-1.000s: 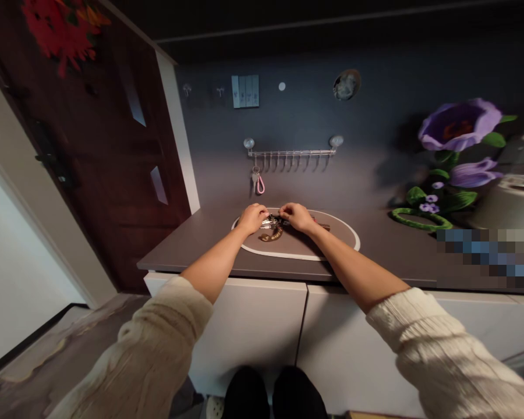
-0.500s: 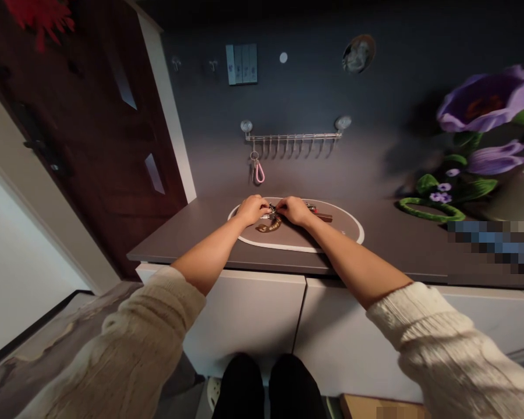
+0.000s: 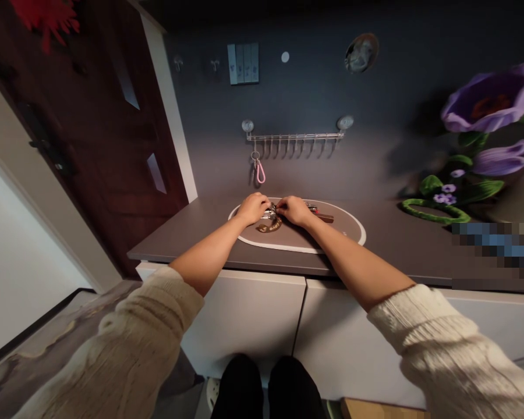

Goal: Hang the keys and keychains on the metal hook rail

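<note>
both arms [image 3: 357, 259] reach in from the lower corners; left hand [image 3: 252, 208] and right hand [image 3: 293, 210] nearly meet mid-frame, fingers [image 3: 280, 208] pinching keys [image 3: 269, 214].

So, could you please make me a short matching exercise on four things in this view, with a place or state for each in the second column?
Column one:
1. Pink loop
2. Lettered strap
3. Left hand
4. Oval mat

Column two:
A. At the shiny metal pieces
B. Pale-rimmed, lying on the dark countertop
C. Brown and curved
D. Hanging below the hook rail

Right pairs: 1-D, 2-C, 3-A, 4-B.
</note>
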A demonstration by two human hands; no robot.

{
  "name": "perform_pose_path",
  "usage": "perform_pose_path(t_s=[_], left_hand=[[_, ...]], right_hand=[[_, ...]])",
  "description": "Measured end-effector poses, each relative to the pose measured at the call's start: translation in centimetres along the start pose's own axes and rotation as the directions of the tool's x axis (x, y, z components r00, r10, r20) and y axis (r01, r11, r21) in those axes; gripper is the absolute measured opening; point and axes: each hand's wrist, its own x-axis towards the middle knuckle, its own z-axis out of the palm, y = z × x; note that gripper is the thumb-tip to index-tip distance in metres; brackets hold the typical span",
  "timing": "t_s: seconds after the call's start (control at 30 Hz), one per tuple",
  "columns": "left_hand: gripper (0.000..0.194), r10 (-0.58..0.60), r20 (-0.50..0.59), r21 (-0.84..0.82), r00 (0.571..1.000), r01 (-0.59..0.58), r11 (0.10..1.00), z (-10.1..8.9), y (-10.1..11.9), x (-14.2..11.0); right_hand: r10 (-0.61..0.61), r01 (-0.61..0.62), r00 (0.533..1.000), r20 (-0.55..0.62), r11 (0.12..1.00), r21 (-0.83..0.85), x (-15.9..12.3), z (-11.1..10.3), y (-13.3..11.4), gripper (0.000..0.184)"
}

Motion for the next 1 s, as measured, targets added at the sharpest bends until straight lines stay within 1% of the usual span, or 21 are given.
perform_pose_path(t_s=[0.2, 0.33, 0.43, 0.53, 0.7, 0.87, 1.0], left_hand=[[0.018, -0.027, -0.056, -0.079, 0.998, 0.023, 0.997, 0.0, 0.1, 0.1], [0.017, -0.043, -0.092, -0.171, 0.995, 0.027, 0.985, -0.2, 0.4, 0.1], [0.016, -0.079, -0.113, -0.256, 0.990, 0.048, 0.965, -0.5, 0.7, 0.1], [0.015, -0.118, -0.101, -0.361, 0.988, 0.074, 0.930, -0.6, 1.0, 0.2], [0.015, -0.171, -0.071, -0.524, 0.983, 0.109, 0.845, -0.6, 1.0, 0.2], [0.015, -0.214, -0.081, -0.599, 0.974, 0.124, 0.791, -0.6, 0.7, 0.3], [0.014, -0.291, -0.055, -0.652, 0.955, 0.186, 0.735, -0.6, 0.6, 0.4]], right_hand=[[0.002, -0.001, 1.000, -0.031, 1.000, 0.030, 0.1, 0.0, 0.0, 0.017], [-0.006, 0.007, 0.998, -0.058, 1.000, 0.030, 0.0, -0.1, -0.1, 0.018], [-0.018, 0.021, 0.996, -0.092, 0.999, 0.030, 0.0, -0.1, -0.1, 0.018], [-0.022, 0.029, 0.991, -0.130, 0.999, 0.046, 0.0, -0.1, -0.2, 0.017], [-0.019, 0.039, 0.982, -0.188, 0.994, 0.105, 0.0, -0.2, -0.3, 0.014], [-0.008, 0.056, 0.973, -0.232, 0.978, 0.200, -0.1, -0.4, -0.3, 0.014], [0.050, 0.045, 0.965, -0.257, 0.937, 0.348, 0.0, -0.4, -0.2, 0.014]])
